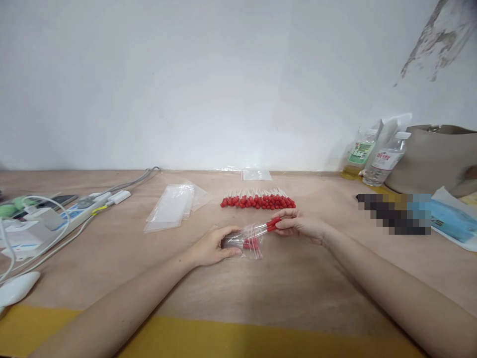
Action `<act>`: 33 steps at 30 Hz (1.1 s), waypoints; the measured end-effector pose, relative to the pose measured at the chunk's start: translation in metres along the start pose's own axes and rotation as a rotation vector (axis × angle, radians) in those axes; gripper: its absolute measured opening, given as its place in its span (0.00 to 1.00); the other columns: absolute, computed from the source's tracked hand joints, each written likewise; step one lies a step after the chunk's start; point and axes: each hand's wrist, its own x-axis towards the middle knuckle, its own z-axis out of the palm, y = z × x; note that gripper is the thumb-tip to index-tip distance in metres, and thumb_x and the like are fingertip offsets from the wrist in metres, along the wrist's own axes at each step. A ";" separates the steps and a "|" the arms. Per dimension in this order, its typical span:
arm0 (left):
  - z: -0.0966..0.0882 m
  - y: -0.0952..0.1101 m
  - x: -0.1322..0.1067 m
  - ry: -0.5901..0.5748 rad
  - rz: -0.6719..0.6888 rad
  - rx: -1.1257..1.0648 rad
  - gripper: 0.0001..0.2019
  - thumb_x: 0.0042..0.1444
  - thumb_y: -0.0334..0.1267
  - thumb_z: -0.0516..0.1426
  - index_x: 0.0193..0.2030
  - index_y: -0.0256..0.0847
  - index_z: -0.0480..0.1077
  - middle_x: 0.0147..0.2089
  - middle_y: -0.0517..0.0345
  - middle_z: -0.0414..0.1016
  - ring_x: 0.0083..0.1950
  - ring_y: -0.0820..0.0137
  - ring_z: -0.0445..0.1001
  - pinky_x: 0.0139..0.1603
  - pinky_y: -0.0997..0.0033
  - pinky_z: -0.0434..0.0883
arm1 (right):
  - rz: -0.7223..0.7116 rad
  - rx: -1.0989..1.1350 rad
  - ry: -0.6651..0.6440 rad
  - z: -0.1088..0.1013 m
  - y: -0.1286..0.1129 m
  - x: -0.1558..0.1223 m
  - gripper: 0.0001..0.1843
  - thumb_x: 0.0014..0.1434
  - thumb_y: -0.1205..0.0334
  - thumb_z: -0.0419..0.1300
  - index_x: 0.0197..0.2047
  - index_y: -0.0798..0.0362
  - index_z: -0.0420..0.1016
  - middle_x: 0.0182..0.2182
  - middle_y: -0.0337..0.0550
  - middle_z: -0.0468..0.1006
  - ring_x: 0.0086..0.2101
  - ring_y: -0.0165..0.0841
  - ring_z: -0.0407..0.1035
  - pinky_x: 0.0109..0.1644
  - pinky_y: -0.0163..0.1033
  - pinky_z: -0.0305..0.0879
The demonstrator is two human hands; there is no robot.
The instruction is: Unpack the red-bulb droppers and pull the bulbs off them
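My left hand (210,248) is closed round a small clear zip bag (258,252), its thumb along the near side. Inside the bag lie a few clear thin tubes with red ends (250,243), which look like droppers. In my right hand (305,226), fingertips pinch the red ends of more red-ended tubes (273,224); their clear stems reach into the bag's mouth. Beyond both hands, a row of red-ended tubes (259,201) lies with red ends towards me. Flat clear bags (169,206) are fanned out to the left of the row.
A power strip (80,214) with chargers and cables fills the left side. Another clear bag (257,175) lies by the wall. At the right are two bottles (385,161), a beige bag (436,159) and a blue packet (452,219). Yellow tape (208,333) runs along the near edge.
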 end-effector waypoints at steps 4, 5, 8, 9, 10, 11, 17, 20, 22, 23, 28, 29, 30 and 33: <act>0.000 0.003 -0.002 0.003 -0.009 -0.029 0.27 0.48 0.52 0.56 0.53 0.42 0.62 0.43 0.55 0.71 0.37 0.67 0.70 0.37 0.68 0.67 | -0.113 -0.144 0.052 -0.030 -0.039 -0.011 0.11 0.41 0.68 0.65 0.32 0.56 0.74 0.31 0.45 0.77 0.30 0.28 0.72 0.35 0.31 0.71; -0.001 0.003 -0.003 0.017 -0.001 -0.060 0.27 0.48 0.51 0.56 0.54 0.42 0.62 0.45 0.54 0.71 0.40 0.66 0.70 0.40 0.67 0.67 | -0.164 -0.154 0.102 -0.036 -0.049 -0.012 0.11 0.41 0.68 0.65 0.31 0.56 0.75 0.30 0.44 0.77 0.30 0.28 0.72 0.35 0.31 0.70; -0.003 0.000 0.000 0.153 0.006 -0.208 0.23 0.51 0.48 0.55 0.53 0.41 0.62 0.51 0.52 0.68 0.50 0.64 0.67 0.50 0.63 0.65 | -0.343 -0.159 0.207 -0.037 -0.067 -0.004 0.11 0.41 0.67 0.65 0.32 0.55 0.74 0.33 0.45 0.77 0.33 0.30 0.72 0.39 0.35 0.70; -0.005 -0.002 0.003 0.237 -0.015 -0.248 0.21 0.53 0.48 0.53 0.52 0.41 0.62 0.52 0.51 0.67 0.52 0.64 0.66 0.52 0.62 0.63 | -0.402 -0.169 0.245 -0.032 -0.068 0.003 0.11 0.42 0.65 0.65 0.33 0.55 0.74 0.34 0.46 0.77 0.34 0.31 0.72 0.40 0.36 0.70; -0.007 -0.006 0.008 0.323 -0.049 -0.273 0.20 0.54 0.47 0.52 0.51 0.41 0.63 0.52 0.52 0.67 0.54 0.64 0.65 0.53 0.61 0.62 | -0.464 -0.192 0.290 -0.024 -0.067 0.011 0.12 0.42 0.64 0.65 0.34 0.55 0.74 0.34 0.45 0.77 0.34 0.31 0.71 0.40 0.37 0.69; -0.010 -0.010 0.014 0.405 -0.093 -0.284 0.18 0.55 0.48 0.50 0.49 0.41 0.64 0.52 0.52 0.67 0.54 0.64 0.64 0.54 0.61 0.62 | -0.511 -0.239 0.331 -0.013 -0.065 0.022 0.13 0.42 0.64 0.65 0.35 0.55 0.73 0.34 0.45 0.77 0.34 0.31 0.71 0.40 0.38 0.69; -0.018 -0.047 0.069 0.571 -0.337 -0.380 0.19 0.58 0.47 0.45 0.48 0.38 0.66 0.54 0.51 0.66 0.57 0.63 0.61 0.58 0.64 0.57 | -0.732 -0.688 0.445 0.058 -0.033 0.086 0.10 0.47 0.66 0.58 0.36 0.56 0.74 0.31 0.44 0.76 0.32 0.31 0.70 0.41 0.39 0.66; -0.011 -0.063 0.091 0.583 -0.318 -0.407 0.22 0.59 0.48 0.42 0.48 0.35 0.65 0.53 0.49 0.66 0.56 0.63 0.62 0.56 0.64 0.58 | -0.803 -0.960 0.476 0.081 -0.022 0.103 0.12 0.49 0.71 0.54 0.36 0.56 0.75 0.32 0.46 0.74 0.34 0.32 0.68 0.43 0.39 0.62; -0.005 -0.071 0.098 0.570 -0.295 -0.420 0.24 0.60 0.50 0.40 0.49 0.34 0.65 0.51 0.48 0.69 0.53 0.63 0.66 0.53 0.64 0.62 | -0.792 -1.057 0.466 0.089 -0.017 0.108 0.11 0.49 0.71 0.54 0.35 0.57 0.75 0.32 0.48 0.73 0.35 0.34 0.67 0.43 0.39 0.61; -0.003 -0.073 0.099 0.564 -0.284 -0.426 0.25 0.60 0.50 0.39 0.50 0.33 0.64 0.51 0.48 0.69 0.52 0.64 0.67 0.53 0.64 0.62 | -0.781 -1.078 0.455 0.091 -0.016 0.110 0.09 0.49 0.70 0.55 0.34 0.57 0.75 0.32 0.48 0.73 0.35 0.34 0.67 0.43 0.40 0.61; 0.000 -0.075 0.093 0.526 -0.243 -0.426 0.26 0.59 0.51 0.40 0.52 0.34 0.64 0.53 0.48 0.67 0.54 0.66 0.65 0.56 0.66 0.59 | -0.766 -1.050 0.455 0.079 -0.016 0.112 0.05 0.47 0.64 0.61 0.29 0.56 0.76 0.27 0.45 0.73 0.32 0.34 0.67 0.41 0.38 0.62; -0.001 -0.073 0.092 0.515 -0.238 -0.420 0.25 0.59 0.51 0.41 0.52 0.33 0.64 0.53 0.48 0.67 0.55 0.66 0.64 0.57 0.66 0.58 | -0.766 -1.036 0.468 0.074 -0.017 0.112 0.05 0.48 0.63 0.60 0.29 0.56 0.76 0.27 0.44 0.73 0.32 0.33 0.67 0.40 0.38 0.62; -0.001 -0.072 0.091 0.505 -0.235 -0.415 0.25 0.59 0.50 0.42 0.51 0.33 0.64 0.54 0.47 0.66 0.55 0.65 0.63 0.58 0.66 0.57 | -0.764 -1.022 0.486 0.068 -0.018 0.111 0.05 0.49 0.63 0.60 0.29 0.55 0.76 0.26 0.43 0.73 0.31 0.32 0.67 0.40 0.37 0.62; -0.003 -0.071 0.089 0.471 -0.235 -0.406 0.24 0.57 0.49 0.47 0.53 0.34 0.64 0.56 0.48 0.65 0.57 0.64 0.62 0.59 0.64 0.55 | -0.784 -0.947 0.574 0.052 -0.019 0.107 0.06 0.49 0.62 0.59 0.30 0.54 0.76 0.27 0.41 0.73 0.31 0.31 0.66 0.40 0.37 0.62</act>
